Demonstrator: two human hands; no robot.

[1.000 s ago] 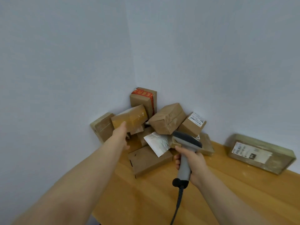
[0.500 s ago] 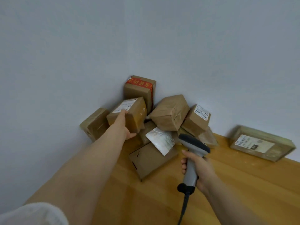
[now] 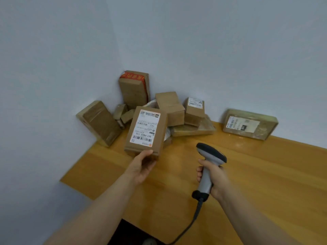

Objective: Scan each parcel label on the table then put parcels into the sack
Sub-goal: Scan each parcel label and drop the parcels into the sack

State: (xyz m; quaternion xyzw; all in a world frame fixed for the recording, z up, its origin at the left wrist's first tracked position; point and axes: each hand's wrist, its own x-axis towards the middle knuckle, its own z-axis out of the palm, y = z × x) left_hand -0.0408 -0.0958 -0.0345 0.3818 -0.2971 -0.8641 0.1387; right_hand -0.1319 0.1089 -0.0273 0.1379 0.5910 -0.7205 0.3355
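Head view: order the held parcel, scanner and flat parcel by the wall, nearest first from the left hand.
1. Held parcel: gripped by the left hand.
2. Scanner: right, in the right hand.
3. Flat parcel: far right, against wall.

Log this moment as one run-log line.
left hand: holds labelled parcel, label up | right hand: grips scanner | other parcels: piled in table corner

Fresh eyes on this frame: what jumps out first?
First the labelled parcel, held up at centre by the left hand, white label facing the camera. Beside it the right hand grips a grey barcode scanner over the wooden table. Behind, a heap of brown parcels fills the wall corner.
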